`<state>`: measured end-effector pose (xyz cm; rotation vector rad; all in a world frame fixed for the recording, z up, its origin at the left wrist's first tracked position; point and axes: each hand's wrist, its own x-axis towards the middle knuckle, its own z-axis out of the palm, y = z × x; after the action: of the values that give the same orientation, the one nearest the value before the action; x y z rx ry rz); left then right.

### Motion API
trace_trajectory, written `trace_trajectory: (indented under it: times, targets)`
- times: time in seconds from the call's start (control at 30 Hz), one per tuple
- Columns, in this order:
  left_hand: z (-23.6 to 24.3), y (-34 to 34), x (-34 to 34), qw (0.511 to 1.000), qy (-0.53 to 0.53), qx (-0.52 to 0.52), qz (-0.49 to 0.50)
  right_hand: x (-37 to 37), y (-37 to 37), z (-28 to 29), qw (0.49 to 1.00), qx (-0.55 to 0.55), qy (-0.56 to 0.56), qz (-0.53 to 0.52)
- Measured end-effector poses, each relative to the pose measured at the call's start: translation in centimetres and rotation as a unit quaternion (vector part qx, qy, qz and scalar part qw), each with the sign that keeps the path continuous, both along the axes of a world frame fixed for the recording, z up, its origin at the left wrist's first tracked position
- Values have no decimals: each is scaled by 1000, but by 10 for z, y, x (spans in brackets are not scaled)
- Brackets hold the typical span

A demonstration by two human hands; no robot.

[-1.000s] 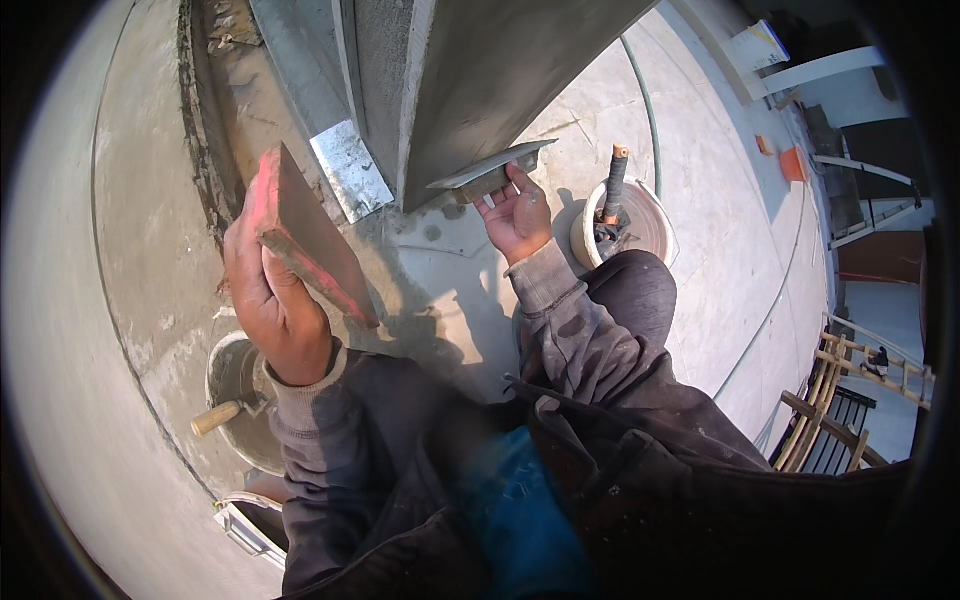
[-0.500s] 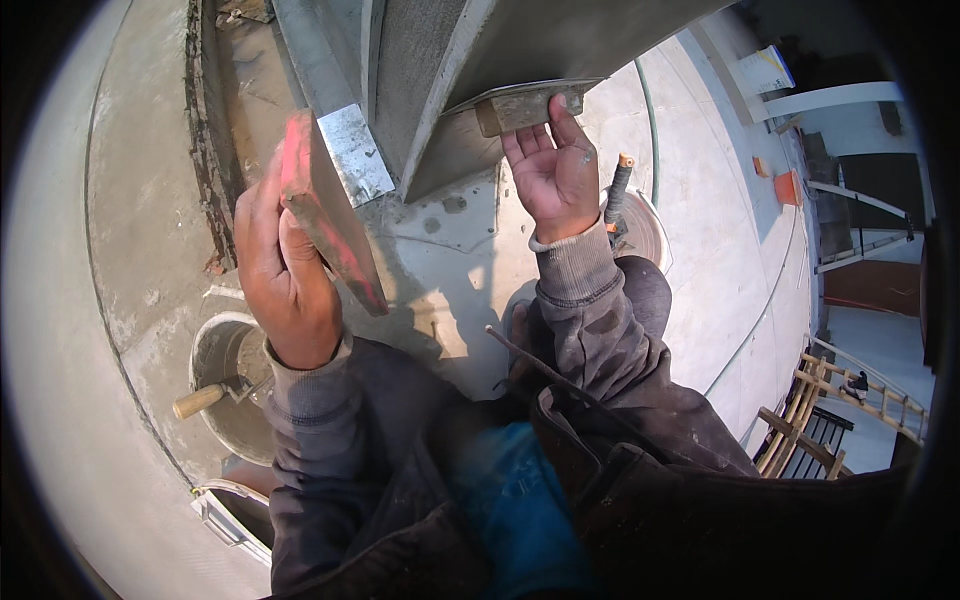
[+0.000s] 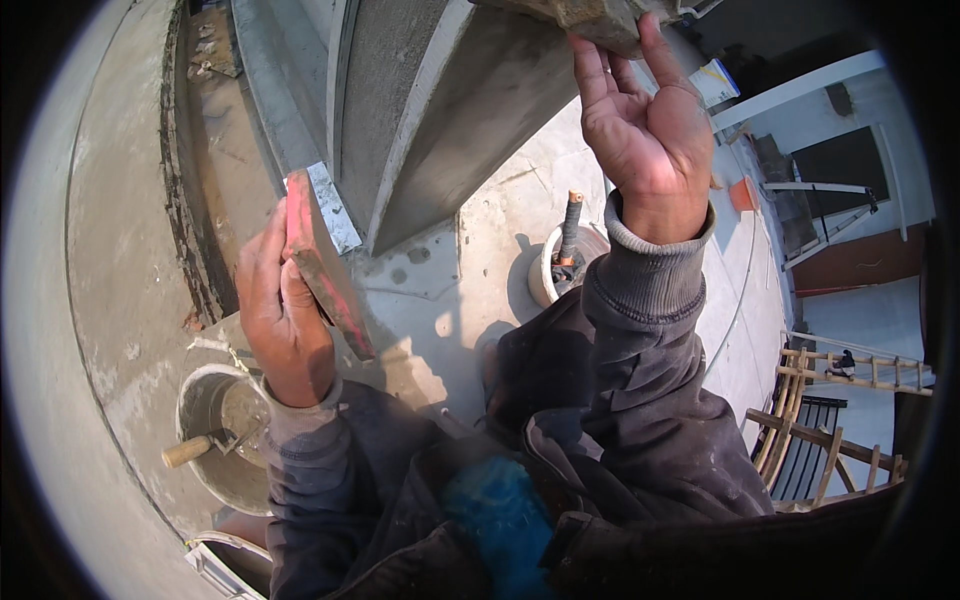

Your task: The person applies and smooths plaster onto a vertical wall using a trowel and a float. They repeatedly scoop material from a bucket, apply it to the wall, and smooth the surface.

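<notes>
My left hand (image 3: 290, 335) is closed on a flat, thick board (image 3: 328, 278) with worn pink-red edges, tilted upright; any handle is hidden. My right hand (image 3: 660, 140) reaches up and grips a dusty plastering float (image 3: 600, 20) by its underside, fingertips and thumb on either side. The float lies against the upper part of a grey, cement-coated slanted panel (image 3: 480, 110), and its far part is cut off by the picture edge. Behind the board, a shiny metal sheet (image 3: 333, 208) rests near the panel's foot.
At lower left, a mortar bucket (image 3: 186, 405) holds a wooden-handled trowel (image 3: 187, 452); another container (image 3: 205, 568) stands nearer. Between my arms, a pale bucket (image 3: 545, 275) holds a tool with a black-wrapped handle (image 3: 571, 225). A rough timber edge (image 3: 178, 180) runs at left; bamboo framework (image 3: 785, 415) stands right.
My right hand has moved up and to the right along the panel with the float. The left hand and board have sunk slightly in view, as the view has also shifted.
</notes>
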<state>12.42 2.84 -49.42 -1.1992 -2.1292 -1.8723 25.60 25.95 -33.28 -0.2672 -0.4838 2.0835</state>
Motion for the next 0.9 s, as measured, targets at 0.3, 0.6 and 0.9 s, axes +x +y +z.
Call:
trace_trajectory:
  times: [0.3,0.6,0.9]
  targets:
    - [-39,0,-3,710,-602,248,-267,96,-43,-128,965,248,-82,-14]
    - [-23,37,19,851,-365,62,-373,74,-62,-116,647,719,-249,-54]
    - [-13,5,2,852,-410,153,-288,123,-37,-128,835,393,-365,122]
